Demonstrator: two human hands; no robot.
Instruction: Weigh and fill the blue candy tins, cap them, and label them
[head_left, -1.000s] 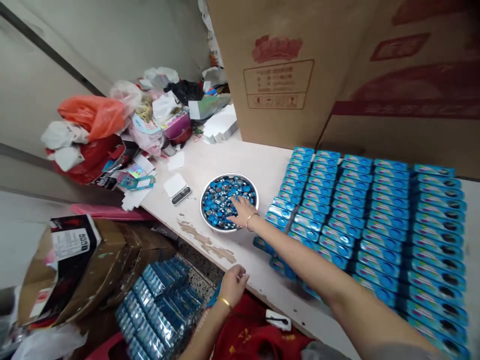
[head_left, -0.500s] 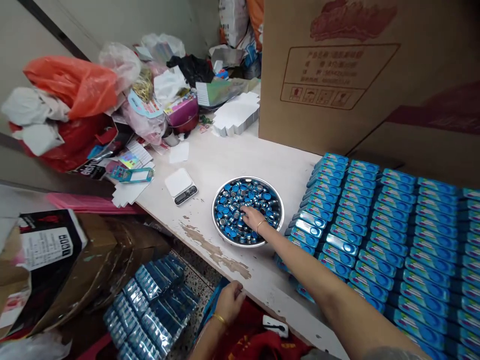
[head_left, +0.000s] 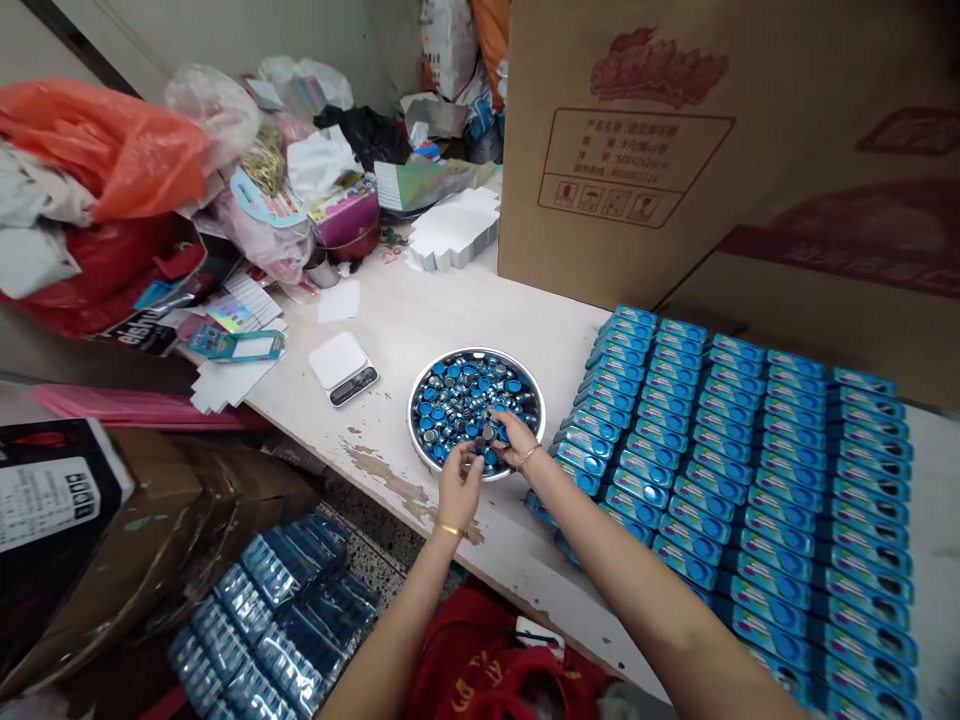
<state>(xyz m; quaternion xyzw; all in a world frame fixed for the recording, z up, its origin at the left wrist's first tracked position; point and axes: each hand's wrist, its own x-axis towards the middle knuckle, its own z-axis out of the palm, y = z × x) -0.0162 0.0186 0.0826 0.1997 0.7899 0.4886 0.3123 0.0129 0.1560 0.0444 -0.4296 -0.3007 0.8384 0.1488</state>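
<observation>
A round metal bowl (head_left: 415, 440) holds many small round tins (head_left: 454, 395), some showing blue faces and some silver. Over its near right rim, my right hand (head_left: 517, 440) is closed with small tins at its fingertips. My left hand (head_left: 460, 487) is at the near rim, its fingers pinched at a small tin close to the right fingertips. The two hands almost touch, and the fingers partly hide what lies between them.
Rows of blue blister packs (head_left: 694, 500) stand to the right. Behind them rises a large cardboard box (head_left: 615, 250). A small white scale (head_left: 341, 365) lies left of the bowl. Bags and paper crowd the table's back left. Silvery blue packets (head_left: 270, 620) sit below the table edge.
My left hand has risen from beside the table edge to the bowl's near rim. My right hand has drawn back from the middle of the bowl with tins, meeting the left.
</observation>
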